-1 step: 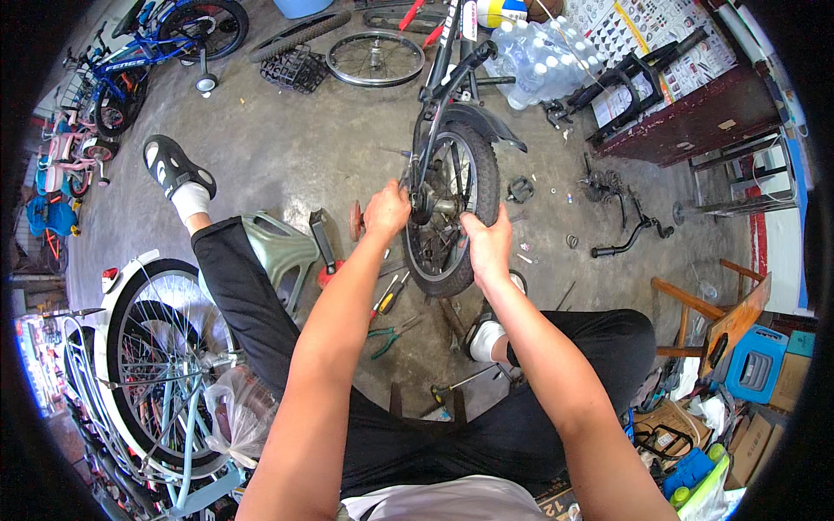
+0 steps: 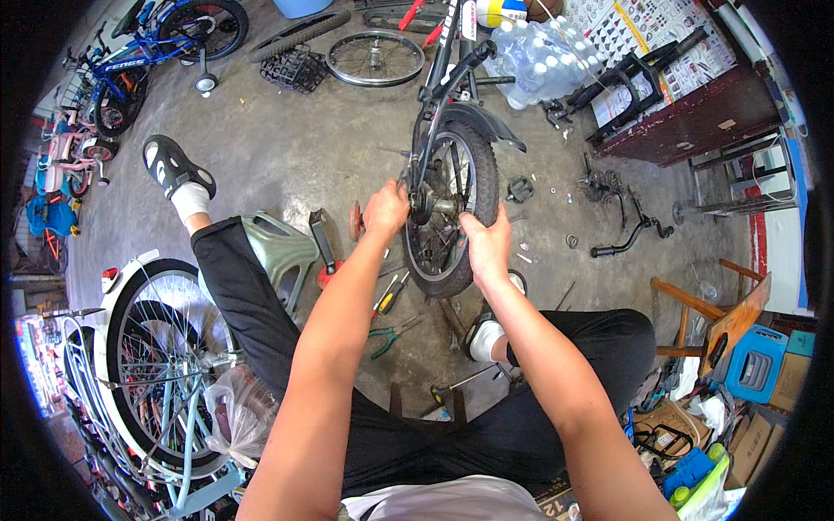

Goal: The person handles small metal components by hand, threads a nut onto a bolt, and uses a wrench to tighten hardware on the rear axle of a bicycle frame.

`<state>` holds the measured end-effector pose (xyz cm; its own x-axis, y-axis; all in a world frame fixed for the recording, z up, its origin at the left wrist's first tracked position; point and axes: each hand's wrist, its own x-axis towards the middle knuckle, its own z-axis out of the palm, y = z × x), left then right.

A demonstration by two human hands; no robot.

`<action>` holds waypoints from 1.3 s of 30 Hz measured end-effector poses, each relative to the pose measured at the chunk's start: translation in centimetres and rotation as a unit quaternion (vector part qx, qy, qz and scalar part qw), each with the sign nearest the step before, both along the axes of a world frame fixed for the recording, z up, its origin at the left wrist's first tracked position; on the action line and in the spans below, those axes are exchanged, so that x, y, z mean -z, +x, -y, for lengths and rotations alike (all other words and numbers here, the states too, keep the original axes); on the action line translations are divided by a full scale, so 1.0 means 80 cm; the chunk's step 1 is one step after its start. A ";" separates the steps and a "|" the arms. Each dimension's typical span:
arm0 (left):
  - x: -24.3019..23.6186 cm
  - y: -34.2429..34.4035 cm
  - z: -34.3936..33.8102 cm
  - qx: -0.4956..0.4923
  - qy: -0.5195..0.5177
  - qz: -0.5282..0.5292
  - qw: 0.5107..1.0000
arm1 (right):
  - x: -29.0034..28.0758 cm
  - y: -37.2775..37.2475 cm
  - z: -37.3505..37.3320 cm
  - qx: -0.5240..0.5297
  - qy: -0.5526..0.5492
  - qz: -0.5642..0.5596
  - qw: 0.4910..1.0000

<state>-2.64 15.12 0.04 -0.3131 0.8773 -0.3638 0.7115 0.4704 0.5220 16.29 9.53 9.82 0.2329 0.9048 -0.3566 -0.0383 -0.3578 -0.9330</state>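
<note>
A bicycle wheel with a knobby black tire [image 2: 484, 165] stands in front of me, set in the dark bicycle frame [image 2: 426, 122] under a black mudguard [image 2: 486, 124]. At its left side my left hand [image 2: 387, 211] is closed beside the hub [image 2: 445, 207]; what its fingers grip is hidden behind the hand. My right hand [image 2: 488, 240] wraps the tire's right side, its thumb reaching in toward the hub. Below the wheel lie a yellow-and-black screwdriver [image 2: 390, 298], green-handled pliers [image 2: 385, 341] and a hammer-like tool [image 2: 453, 319].
A pale green stool [image 2: 282, 247] stands left of the wheel. On the floor to the right lie a pedal [image 2: 520, 189] and a crank assembly [image 2: 638, 221]. A silver-fendered bicycle wheel [image 2: 169, 365] is near my left leg; a wooden stool [image 2: 730, 321] is at right.
</note>
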 end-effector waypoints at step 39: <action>0.042 -0.023 -0.011 -0.084 0.023 0.184 0.979 | -0.005 -0.008 0.001 0.004 0.001 -0.028 1.000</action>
<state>-4.45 16.03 -3.34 -0.3091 0.8424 -0.4413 0.3855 0.5352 0.7516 15.62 9.49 10.25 0.2205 0.9037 -0.3670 -0.0936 -0.3549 -0.9302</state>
